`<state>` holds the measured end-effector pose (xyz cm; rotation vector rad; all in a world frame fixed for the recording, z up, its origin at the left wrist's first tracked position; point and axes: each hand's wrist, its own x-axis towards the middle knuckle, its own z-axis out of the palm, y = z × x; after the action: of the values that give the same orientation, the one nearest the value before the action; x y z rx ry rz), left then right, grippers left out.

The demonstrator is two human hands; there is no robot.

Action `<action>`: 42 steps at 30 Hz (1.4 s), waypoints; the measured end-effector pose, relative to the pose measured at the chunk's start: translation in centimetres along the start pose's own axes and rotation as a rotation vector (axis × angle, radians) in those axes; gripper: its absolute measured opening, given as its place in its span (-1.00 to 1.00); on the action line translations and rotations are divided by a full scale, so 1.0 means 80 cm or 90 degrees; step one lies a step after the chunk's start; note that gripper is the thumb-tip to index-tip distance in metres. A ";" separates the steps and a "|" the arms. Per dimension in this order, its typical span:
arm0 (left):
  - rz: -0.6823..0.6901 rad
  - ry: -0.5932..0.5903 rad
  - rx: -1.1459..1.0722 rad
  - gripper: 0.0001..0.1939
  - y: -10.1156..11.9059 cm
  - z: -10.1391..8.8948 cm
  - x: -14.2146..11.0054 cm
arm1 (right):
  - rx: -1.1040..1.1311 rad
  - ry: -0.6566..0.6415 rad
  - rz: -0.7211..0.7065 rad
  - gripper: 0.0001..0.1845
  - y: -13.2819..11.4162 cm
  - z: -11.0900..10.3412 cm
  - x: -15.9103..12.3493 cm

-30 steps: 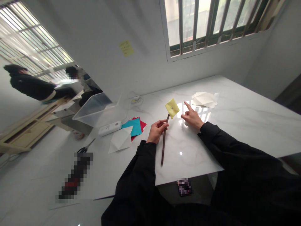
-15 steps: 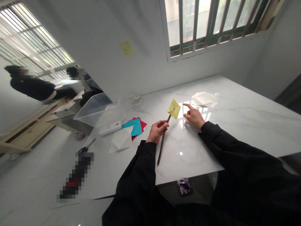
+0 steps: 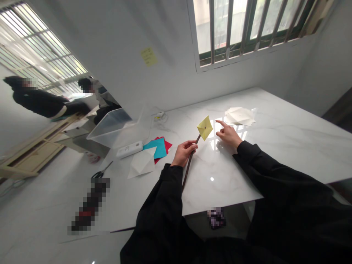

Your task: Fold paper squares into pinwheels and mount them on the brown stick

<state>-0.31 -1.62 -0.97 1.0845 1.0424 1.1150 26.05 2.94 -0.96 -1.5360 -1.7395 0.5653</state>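
Observation:
A yellow paper pinwheel [image 3: 205, 128] is fixed by a dark dot at its middle to the top of a brown stick [image 3: 187, 173]. My left hand [image 3: 183, 153] is closed around the upper part of that stick, thumb on top, holding it tilted above the white table. To the right of the pinwheel, my right hand [image 3: 229, 135] hovers with the index finger stretched out and the other fingers partly curled. It holds nothing, and a small gap separates its fingertip from the paper. The stick's lower end is hidden by my left sleeve.
Left of my hands lie blue paper [image 3: 157, 148], red paper [image 3: 168, 145], white folded paper [image 3: 142, 165], a white power strip [image 3: 129, 149] and scissors [image 3: 101, 171]. A clear plastic bin [image 3: 110, 128] stands behind. White papers [image 3: 239, 116] lie back right. Two people are far left.
The pinwheel has turned on the stick and shifted slightly right. The stick's lower end has swung left behind my sleeve. My right hand has drawn a little to the right.

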 end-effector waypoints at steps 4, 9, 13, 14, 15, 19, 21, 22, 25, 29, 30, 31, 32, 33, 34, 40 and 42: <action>0.004 0.017 -0.015 -0.46 0.003 0.002 -0.001 | -0.028 -0.117 0.015 -0.70 -0.003 -0.002 0.001; 0.008 0.016 -0.017 -0.46 0.005 0.002 -0.002 | -0.031 -0.099 0.009 -0.71 -0.002 0.000 0.001; 0.007 0.018 -0.023 -0.44 0.005 0.002 -0.001 | 0.001 -0.036 0.015 -0.65 0.002 0.003 0.003; 0.007 0.018 -0.026 -0.44 0.004 0.002 -0.001 | 0.016 -0.028 0.026 -0.56 0.003 0.003 0.003; 0.008 0.018 -0.029 -0.44 0.004 0.002 0.000 | 0.030 -0.026 0.034 -0.46 0.003 0.003 0.002; 0.009 0.007 -0.019 -0.47 0.000 0.001 0.001 | 0.024 -0.004 -0.012 -0.14 -0.003 0.000 -0.002; 0.001 -0.008 -0.004 -0.48 -0.001 0.000 0.001 | -0.009 0.028 -0.053 -0.10 -0.006 -0.005 -0.004; -0.003 -0.015 0.003 -0.48 -0.002 0.000 0.001 | -0.022 0.044 -0.065 -0.09 -0.007 -0.007 -0.004; -0.012 -0.027 0.013 -0.49 -0.002 -0.001 0.000 | -0.056 0.058 -0.070 -0.11 -0.005 -0.011 -0.002; 0.000 -0.024 -0.005 -0.51 0.000 -0.001 0.000 | -0.159 -0.077 -0.006 -0.61 0.006 -0.011 0.005; 0.007 -0.021 -0.014 -0.52 0.000 -0.001 0.000 | -0.180 -0.108 0.010 -0.70 0.009 -0.010 0.006; 0.012 -0.019 -0.022 -0.52 0.000 0.000 -0.001 | -0.192 -0.127 0.019 -0.72 0.011 -0.009 0.007; 0.015 -0.016 -0.029 -0.53 0.001 0.000 -0.001 | -0.196 -0.136 0.022 -0.72 0.013 -0.009 0.008; 0.016 -0.015 -0.034 -0.53 0.001 0.001 -0.001 | -0.193 -0.136 0.021 -0.71 0.014 -0.008 0.009; 0.015 -0.015 -0.040 -0.53 0.002 0.001 -0.001 | -0.188 -0.136 0.019 -0.71 0.015 -0.008 0.009; -0.020 0.050 -0.200 -0.54 0.010 -0.008 0.000 | -0.127 -0.115 -0.027 -0.70 0.012 -0.005 0.004; -0.015 0.076 -0.269 -0.58 0.012 -0.011 0.001 | -0.086 -0.118 -0.061 -0.68 0.008 -0.002 0.000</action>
<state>-1.29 -1.33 -0.16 0.6745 0.8565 1.3206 26.60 3.07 -1.34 -1.5223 -2.0161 0.5663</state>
